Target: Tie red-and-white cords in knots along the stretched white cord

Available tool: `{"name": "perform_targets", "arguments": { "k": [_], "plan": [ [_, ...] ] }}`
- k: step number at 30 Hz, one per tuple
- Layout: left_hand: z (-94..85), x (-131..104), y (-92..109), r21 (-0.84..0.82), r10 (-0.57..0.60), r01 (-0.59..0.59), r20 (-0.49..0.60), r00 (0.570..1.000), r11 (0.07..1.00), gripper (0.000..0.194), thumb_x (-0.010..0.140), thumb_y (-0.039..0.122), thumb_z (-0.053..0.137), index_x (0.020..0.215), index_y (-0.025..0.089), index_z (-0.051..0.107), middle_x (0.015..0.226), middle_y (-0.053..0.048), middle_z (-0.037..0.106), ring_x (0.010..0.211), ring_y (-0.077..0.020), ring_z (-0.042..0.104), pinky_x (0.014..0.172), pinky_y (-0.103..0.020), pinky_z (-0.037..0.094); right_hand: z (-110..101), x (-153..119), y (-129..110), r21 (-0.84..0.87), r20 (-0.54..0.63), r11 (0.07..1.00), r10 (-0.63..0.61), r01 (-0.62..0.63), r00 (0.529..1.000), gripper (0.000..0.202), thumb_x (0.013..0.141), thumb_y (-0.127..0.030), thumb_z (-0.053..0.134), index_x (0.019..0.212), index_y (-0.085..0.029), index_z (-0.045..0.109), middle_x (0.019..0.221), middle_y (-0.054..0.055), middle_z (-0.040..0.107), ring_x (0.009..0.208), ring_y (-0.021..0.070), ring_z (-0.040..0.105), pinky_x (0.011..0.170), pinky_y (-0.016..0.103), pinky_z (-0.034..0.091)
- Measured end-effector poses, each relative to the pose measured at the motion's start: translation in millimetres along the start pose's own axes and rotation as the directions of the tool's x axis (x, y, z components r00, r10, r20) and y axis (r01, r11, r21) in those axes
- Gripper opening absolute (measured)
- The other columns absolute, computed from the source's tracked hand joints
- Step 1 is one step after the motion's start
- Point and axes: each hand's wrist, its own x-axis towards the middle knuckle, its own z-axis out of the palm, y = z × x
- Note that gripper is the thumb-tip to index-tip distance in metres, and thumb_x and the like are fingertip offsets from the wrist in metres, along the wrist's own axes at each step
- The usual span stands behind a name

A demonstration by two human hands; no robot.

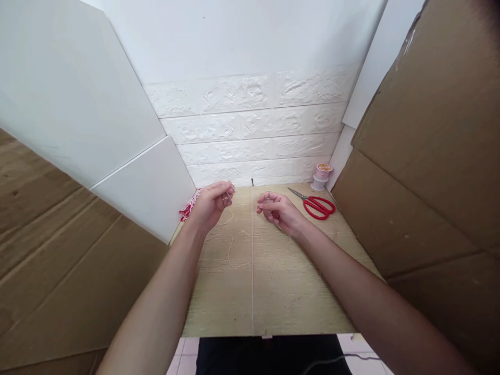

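A pale cord point(252, 281) runs straight along the wooden board from a small dark nail point(252, 181) at the back to the front edge. To the left of it, my left hand point(214, 203) is raised with its fingers pinched on a thin pale thread. On the other side, my right hand point(278, 209) is closed with curled fingers, and a bit of pale thread shows beneath it. Both hands are close to the cord's far half, apart from it. Loose pale thread point(231, 255) curls over the board left of the cord.
Red-handled scissors point(317, 206) lie at the back right, near stacked thread spools point(322, 174). A red and white bundle of threads point(190, 207) sits behind my left wrist. Cardboard point(422, 156) and white panels flank the wooden board point(297, 297); a white brick-patterned wall point(253, 125) closes the back.
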Motion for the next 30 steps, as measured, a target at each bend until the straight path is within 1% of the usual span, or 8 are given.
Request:
{"name": "perform_targets", "arguments": {
  "k": [4, 8, 10, 13, 16, 19, 25, 30],
  "plan": [
    [-7.2, 0, 11, -0.413, 0.013, -0.059, -0.113, 0.993, 0.909, 0.025, 0.087, 0.031, 0.065, 0.068, 0.016, 0.058, 0.09, -0.005, 0.063, 0.084, -0.0153, 0.062, 0.078, -0.031, 0.052, -3, 1, 1, 0.006, -0.01, 1.0, 0.014, -0.014, 1.0, 0.034, 0.065, -0.027, 0.079, 0.089, -0.015, 0.059, 0.072, 0.003, 0.065, 0.041, 0.0033, 0.032, 0.04, 0.021, 0.014],
    [-21.0, -8, 21, -0.48, 0.151, -0.18, -0.097, 0.984, 0.859, 0.044, 0.091, 0.045, 0.059, 0.057, 0.017, 0.052, 0.077, -0.004, 0.058, 0.077, -0.0146, 0.06, 0.079, -0.034, 0.053, -5, 1, 2, 0.01, -0.017, 1.0, 0.026, -0.026, 1.0, 0.034, 0.064, -0.026, 0.079, 0.09, -0.014, 0.059, 0.072, 0.003, 0.065, 0.042, 0.0032, 0.032, 0.04, 0.021, 0.013],
    [-27.7, -11, 23, -0.348, 0.171, -0.143, 0.049, 0.984, 0.927, 0.062, 0.086, 0.057, 0.06, 0.045, 0.016, 0.041, 0.068, -0.006, 0.054, 0.072, -0.0167, 0.058, 0.076, -0.036, 0.053, -4, 1, 2, 0.016, -0.021, 0.999, 0.03, -0.03, 0.999, 0.034, 0.064, -0.026, 0.078, 0.09, -0.014, 0.06, 0.072, 0.003, 0.065, 0.042, 0.0033, 0.031, 0.04, 0.021, 0.013],
    [-28.1, -11, 18, 0.151, -0.028, -0.015, 0.277, 0.96, 0.988, 0.068, 0.079, 0.058, 0.069, 0.038, 0.015, 0.036, 0.065, -0.009, 0.053, 0.072, -0.0194, 0.057, 0.072, -0.035, 0.05, -3, 1, 1, 0.016, -0.024, 0.999, 0.038, -0.038, 0.999, 0.035, 0.063, -0.026, 0.078, 0.09, -0.014, 0.06, 0.071, 0.003, 0.065, 0.042, 0.0035, 0.032, 0.04, 0.021, 0.013],
    [-14.2, -8, 5, 0.633, -0.111, -0.034, 0.187, 0.976, 0.773, 0.047, 0.078, 0.048, 0.074, 0.054, 0.015, 0.053, 0.058, -0.002, 0.047, 0.057, -0.0113, 0.043, 0.057, -0.027, 0.036, -2, 0, 1, 0.006, -0.007, 0.999, 0.037, -0.037, 0.999, 0.036, 0.063, -0.027, 0.08, 0.09, -0.014, 0.06, 0.072, 0.003, 0.065, 0.042, 0.0036, 0.033, 0.04, 0.021, 0.013],
    [3.3, -7, -5, 0.735, -0.116, -0.08, 0.211, 0.971, 0.673, 0.034, 0.08, 0.051, 0.071, 0.08, 0.016, 0.069, 0.072, -0.002, 0.059, 0.063, -0.0108, 0.046, 0.056, -0.025, 0.034, 0, -1, 0, 0.0, 0.017, 0.999, 0.036, -0.036, 0.999, 0.034, 0.064, -0.027, 0.079, 0.091, -0.015, 0.06, 0.072, 0.003, 0.065, 0.043, 0.0039, 0.033, 0.04, 0.021, 0.013],
    [10.5, -8, -9, 0.63, -0.173, -0.082, 0.334, 0.927, 0.773, 0.03, 0.086, 0.044, 0.067, 0.081, 0.015, 0.073, 0.078, -0.005, 0.064, 0.069, -0.0113, 0.053, 0.065, -0.025, 0.04, 3, 0, 0, 0.001, 0.031, 1.0, 0.028, -0.028, 0.999, 0.033, 0.064, -0.027, 0.079, 0.09, -0.015, 0.062, 0.068, 0.0, 0.062, 0.044, 0.0042, 0.034, 0.04, 0.021, 0.014],
    [-0.6, 1, -6, 0.12, 0.01, -0.013, 0.029, 1.0, 0.993, 0.026, 0.079, 0.034, 0.075, 0.07, 0.012, 0.064, 0.078, -0.005, 0.06, 0.067, -0.0095, 0.051, 0.061, -0.023, 0.041, 0, 1, 2, -0.008, 0.025, 1.0, 0.013, -0.013, 1.0, 0.033, 0.065, -0.027, 0.079, 0.089, -0.014, 0.061, 0.072, 0.003, 0.066, 0.042, 0.0034, 0.032, 0.04, 0.021, 0.013]
  ]
}}
